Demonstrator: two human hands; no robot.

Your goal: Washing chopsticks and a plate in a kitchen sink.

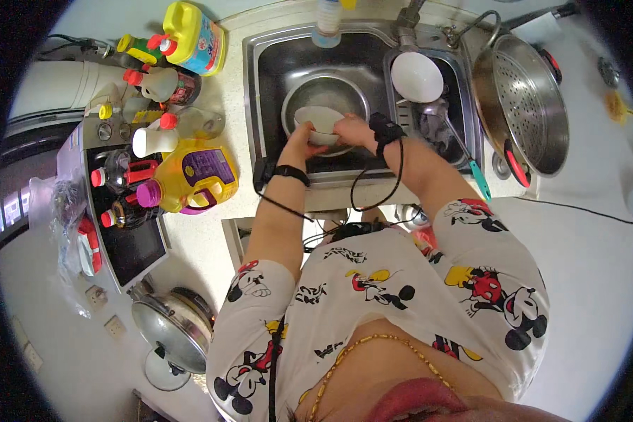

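A white bowl (319, 117) is tilted between my hands, over a round stainless steel basin (324, 84) in the large compartment of the sink (274, 58). My left hand (305, 141) grips the bowl's near left side, with the thumb up at the rim. On its right side, my right hand (354, 130) holds the bowl with bent fingers; part of that hand's grip is hidden. A second white bowl (416, 77) rests in the smaller right compartment. Close to it lies a metal utensil with a teal handle (479, 178), leaning over the sink's front edge.
Left of the sink stand several bottles, including a yellow oil jug (190, 174) and a yellow detergent jug (195, 39). A large perforated steel steamer pan (527, 105) leans at the right. The faucet (407, 24) rises behind the sink. Black cables hang from both wrists.
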